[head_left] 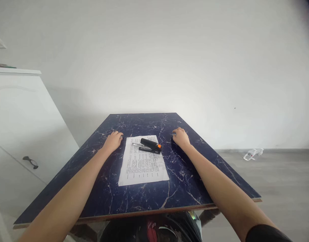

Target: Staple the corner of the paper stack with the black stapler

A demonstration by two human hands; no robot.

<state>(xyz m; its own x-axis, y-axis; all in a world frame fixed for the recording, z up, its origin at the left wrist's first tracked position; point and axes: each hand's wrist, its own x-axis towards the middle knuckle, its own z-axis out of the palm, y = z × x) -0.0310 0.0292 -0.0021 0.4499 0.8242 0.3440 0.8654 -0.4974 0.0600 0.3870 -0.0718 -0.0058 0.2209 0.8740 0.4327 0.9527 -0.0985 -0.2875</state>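
Note:
A black stapler (150, 145) with an orange end lies on printed sheets of paper (141, 168), its top arm raised and a silver metal part showing at its left. My left hand (114, 139) rests on the table left of the paper, fingers curled together; a small greyish bit shows at the fingertips, too small to name. To the right of the paper, apart from the stapler, my right hand (181, 137) is closed around a small blue item (173, 133), mostly hidden by the fingers. Neither hand touches the stapler.
The dark blue marbled table (144, 200) stands against a pale wall. At the left is a white cabinet (23, 114) with a dark handle (30, 162). A clear plastic item (251, 154) lies on the floor at the right.

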